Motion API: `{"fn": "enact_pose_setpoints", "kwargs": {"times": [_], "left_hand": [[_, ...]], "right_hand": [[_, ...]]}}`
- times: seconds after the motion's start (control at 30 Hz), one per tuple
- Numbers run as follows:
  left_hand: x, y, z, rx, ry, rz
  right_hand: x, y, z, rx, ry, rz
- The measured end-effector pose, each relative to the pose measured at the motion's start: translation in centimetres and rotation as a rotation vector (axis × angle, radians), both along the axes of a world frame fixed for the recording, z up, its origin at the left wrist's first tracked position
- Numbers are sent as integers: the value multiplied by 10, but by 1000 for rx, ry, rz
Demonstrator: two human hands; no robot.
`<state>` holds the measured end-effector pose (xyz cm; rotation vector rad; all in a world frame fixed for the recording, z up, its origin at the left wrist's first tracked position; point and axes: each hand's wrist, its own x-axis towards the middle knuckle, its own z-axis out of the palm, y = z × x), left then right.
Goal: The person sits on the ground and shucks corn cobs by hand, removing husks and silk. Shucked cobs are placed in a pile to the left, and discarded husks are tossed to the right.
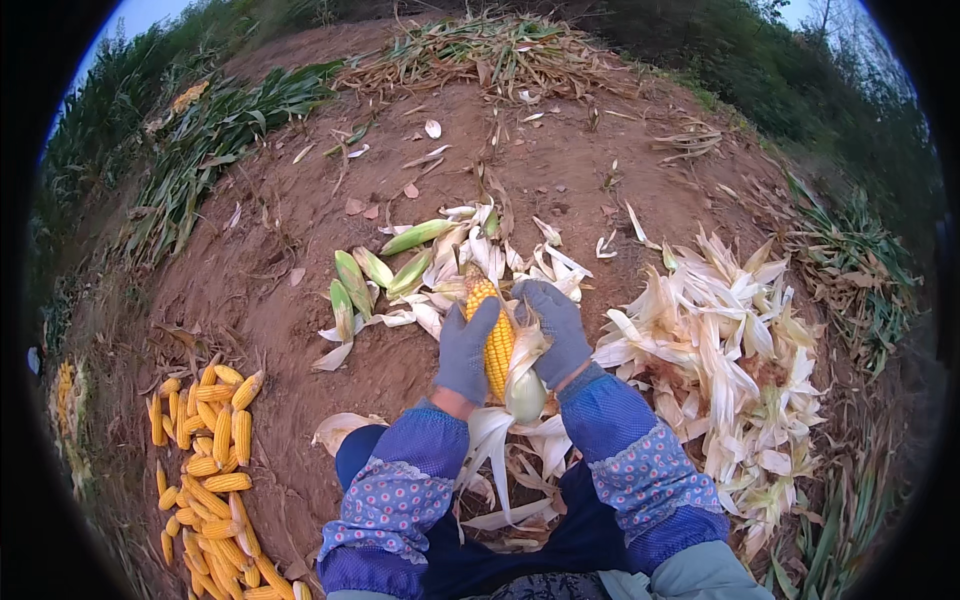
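Both hands wear grey gloves. My left hand (466, 351) grips the left side of a yellow ear of corn (498, 346), thumb along the kernels. The ear is partly husked, tip pointing away from me, with pale husk leaves peeled down around its base. My right hand (553, 328) holds pale husk (527, 375) at the ear's right side; its fingertips are partly hidden. Just beyond my hands, several ears in green husk (354, 282) lie beside dry, pale husks (480, 244).
A pile of bare yellow corn ears (217, 480) lies on the reddish soil at the left. At the right is a large heap of stripped husks (720, 352). Cut green stalks (217, 150) lie at the upper left, and a heap of dry stalks (480, 52) lies farther ahead.
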<state>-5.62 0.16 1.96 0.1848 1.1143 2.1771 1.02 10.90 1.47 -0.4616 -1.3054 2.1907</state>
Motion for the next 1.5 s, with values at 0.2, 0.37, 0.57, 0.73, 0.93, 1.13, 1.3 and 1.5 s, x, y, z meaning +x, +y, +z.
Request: {"fn": "enact_pose_setpoints", "kwargs": {"times": [0.2, 0.37, 0.57, 0.73, 0.93, 1.13, 1.3, 1.5], "left_hand": [[-24, -3, 3, -34, 25, 194], [-54, -19, 6, 78, -31, 370], [-82, -34, -6, 153, -147, 493], [-93, -42, -21, 212, -192, 454], [-55, -26, -11, 80, 97, 443], [-37, -16, 1, 104, 112, 325], [-43, -23, 3, 98, 69, 239], [-43, -6, -21, -307, 335, 487]], "right_hand": [[20, 12, 14, 428, -84, -24], [31, 19, 31, 357, -287, 156], [49, 23, 29, 675, -403, 283], [49, 24, 15, 897, -608, 368], [39, 22, -5, 1163, -553, 114], [11, 6, -35, 1234, -463, 262], [13, -8, -32, 999, -627, 567], [13, -29, -29, 1268, -737, 375]]}}
